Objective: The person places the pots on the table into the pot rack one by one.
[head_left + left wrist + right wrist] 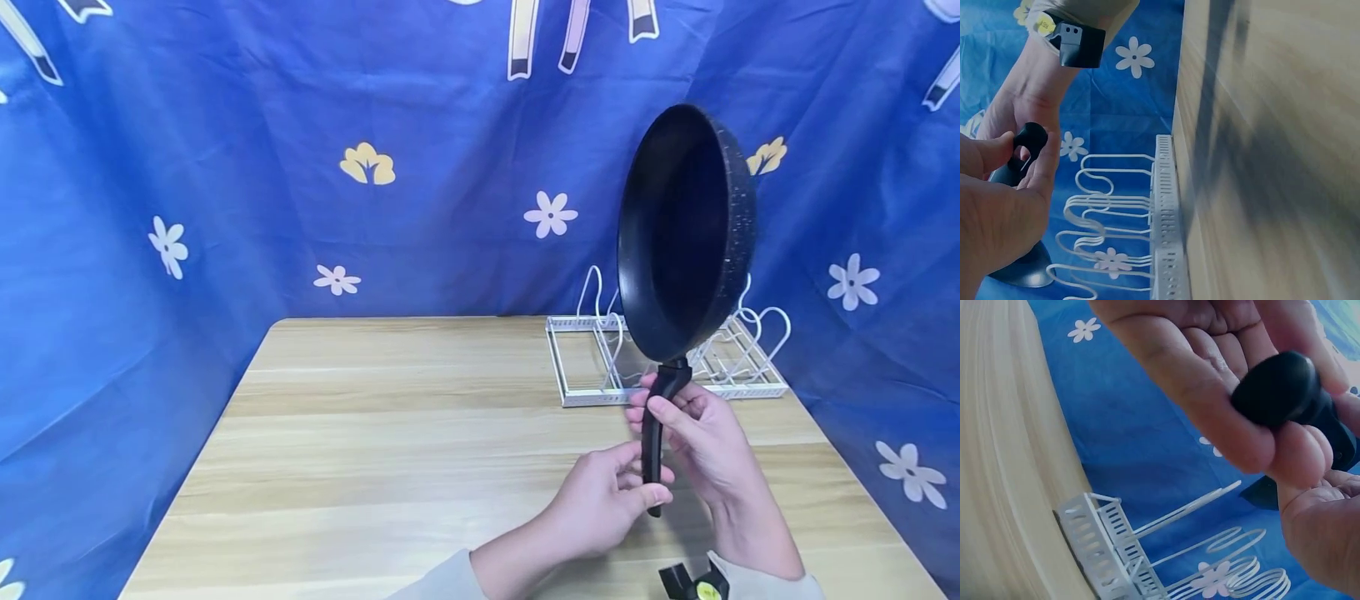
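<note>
A black frying pan (678, 233) with a speckled outer wall stands upright in the air, its handle (652, 442) pointing down and its dark inside turned to the left. My right hand (701, 433) grips the upper handle just below the pan body, thumb laid across the front. Lower down, my left hand (603, 500) holds the handle close to its end between thumb and fingers. Behind the pan, a white wire rack (570, 400) with upright loops lies on the table and is partly hidden by the pan. The handle's rounded end (1279, 390) shows large in the right wrist view.
The light wood table (390, 450) stretches to the left and in front of the rack. A blue patterned cloth (450, 225) hangs behind the table and along both sides. A black wrist mount (693, 581) sits on my right sleeve.
</note>
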Demonstrator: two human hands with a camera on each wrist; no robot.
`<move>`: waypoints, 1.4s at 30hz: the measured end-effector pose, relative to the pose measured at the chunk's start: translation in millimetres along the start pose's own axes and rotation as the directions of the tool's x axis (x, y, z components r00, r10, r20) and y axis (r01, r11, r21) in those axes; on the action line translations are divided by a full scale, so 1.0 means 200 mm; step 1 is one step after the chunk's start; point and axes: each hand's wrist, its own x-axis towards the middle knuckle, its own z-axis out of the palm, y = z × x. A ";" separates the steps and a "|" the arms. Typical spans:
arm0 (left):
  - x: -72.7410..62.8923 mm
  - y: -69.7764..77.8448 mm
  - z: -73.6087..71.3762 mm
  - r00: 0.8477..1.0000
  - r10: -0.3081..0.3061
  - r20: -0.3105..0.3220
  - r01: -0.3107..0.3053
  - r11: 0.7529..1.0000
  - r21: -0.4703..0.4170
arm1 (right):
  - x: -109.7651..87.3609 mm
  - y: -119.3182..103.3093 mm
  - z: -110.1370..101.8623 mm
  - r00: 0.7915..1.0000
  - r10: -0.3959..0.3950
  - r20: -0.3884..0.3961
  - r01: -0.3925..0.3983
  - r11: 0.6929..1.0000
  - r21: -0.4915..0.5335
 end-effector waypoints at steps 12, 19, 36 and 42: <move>0.02 -0.08 0.03 0.999 -0.046 -0.024 0.045 0.998 -0.042 | 0.03 0.09 -0.06 0.994 0.106 0.005 -0.106 0.994 -0.035; 0.04 -0.14 0.04 0.996 -0.084 -0.044 0.082 0.995 -0.058 | 0.04 0.16 -0.09 0.985 0.173 0.004 -0.173 0.985 0.005; 0.08 -0.23 0.08 0.978 -0.186 -0.098 0.166 0.969 -0.181 | 0.06 0.29 -0.15 0.961 0.277 -0.024 -0.276 0.961 0.039; 0.08 -0.26 0.09 0.972 -0.207 -0.111 0.184 0.964 -0.191 | 0.06 0.33 -0.16 0.957 0.288 -0.030 -0.287 0.957 0.044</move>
